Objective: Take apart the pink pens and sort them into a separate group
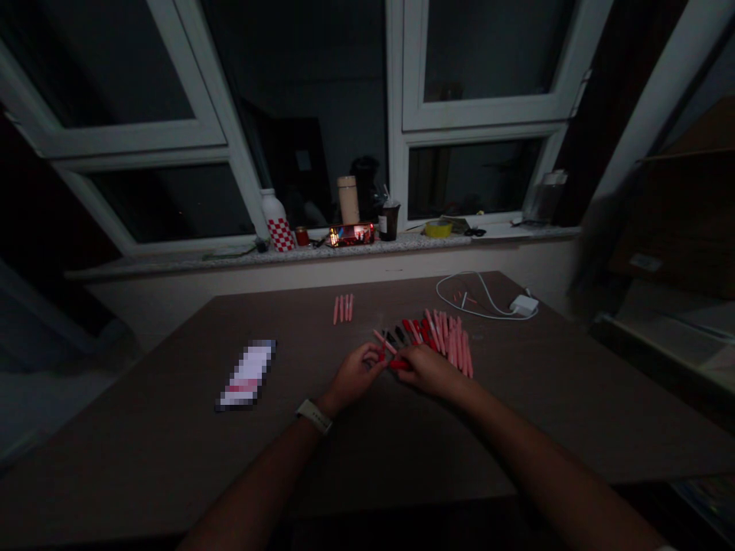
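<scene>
My left hand [354,375], with a watch on its wrist, pinches a pink pen barrel [383,342] that sticks up and away from it. My right hand [428,369] is closed round a small red cap [398,364] right beside the left fingers. Both hands rest on the brown table [172,428], at the near edge of a heap of pink pens and red caps [442,335]. Three pink pens [343,308] lie side by side farther back, apart from the heap.
A blurred flat card or phone [246,373] lies left of my hands. A white charger with coiled cable [505,304] sits at the back right. The windowsill [344,249] behind holds a checkered bottle [277,220], a cup, a lit phone and tape.
</scene>
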Action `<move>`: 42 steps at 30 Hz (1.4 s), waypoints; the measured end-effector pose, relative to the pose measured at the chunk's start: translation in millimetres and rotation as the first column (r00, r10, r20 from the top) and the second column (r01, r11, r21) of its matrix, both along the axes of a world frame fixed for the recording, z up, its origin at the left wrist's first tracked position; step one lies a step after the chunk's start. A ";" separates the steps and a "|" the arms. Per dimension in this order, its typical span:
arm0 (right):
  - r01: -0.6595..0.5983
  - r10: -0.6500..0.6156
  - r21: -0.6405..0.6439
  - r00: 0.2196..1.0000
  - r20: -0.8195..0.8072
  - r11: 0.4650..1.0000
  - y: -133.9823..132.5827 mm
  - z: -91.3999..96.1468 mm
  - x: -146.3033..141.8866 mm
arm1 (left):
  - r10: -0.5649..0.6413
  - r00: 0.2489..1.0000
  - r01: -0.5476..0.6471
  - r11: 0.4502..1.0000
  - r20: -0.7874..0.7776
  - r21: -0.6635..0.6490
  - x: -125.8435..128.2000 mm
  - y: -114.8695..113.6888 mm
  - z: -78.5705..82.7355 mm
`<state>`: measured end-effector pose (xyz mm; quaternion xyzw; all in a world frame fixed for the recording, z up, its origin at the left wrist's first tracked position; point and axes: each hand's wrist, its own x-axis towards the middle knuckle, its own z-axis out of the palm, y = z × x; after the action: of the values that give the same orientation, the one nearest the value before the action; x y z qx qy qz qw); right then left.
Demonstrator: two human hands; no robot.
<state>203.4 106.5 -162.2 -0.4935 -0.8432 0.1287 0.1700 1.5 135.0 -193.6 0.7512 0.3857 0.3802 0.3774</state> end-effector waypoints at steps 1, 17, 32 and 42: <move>0.001 -0.001 0.002 1.000 0.001 1.000 0.1 -0.4 -0.5 | -0.001 1.000 0.001 1.000 0.004 -0.004 0.0 0.3 -0.5; 0.021 -0.020 -0.030 1.000 0.005 0.999 -1.3 1.7 -6.2 | -0.010 0.999 0.012 0.998 0.036 -0.063 1.0 -0.2 2.3; 0.040 -0.043 -0.029 0.993 -0.109 0.999 0.3 -3.5 -5.6 | 0.048 0.997 -0.043 0.996 0.066 -0.079 2.0 -1.7 7.2; 0.180 -0.210 -0.108 0.863 -0.460 0.978 12.0 -6.8 -1.2 | 0.208 0.940 -0.149 0.963 0.269 -0.225 -2.9 5.7 8.4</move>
<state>202.2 118.5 -169.0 -0.5355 -0.7184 0.2521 0.3656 -1.4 140.6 -185.2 0.6069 0.4295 0.4778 0.4678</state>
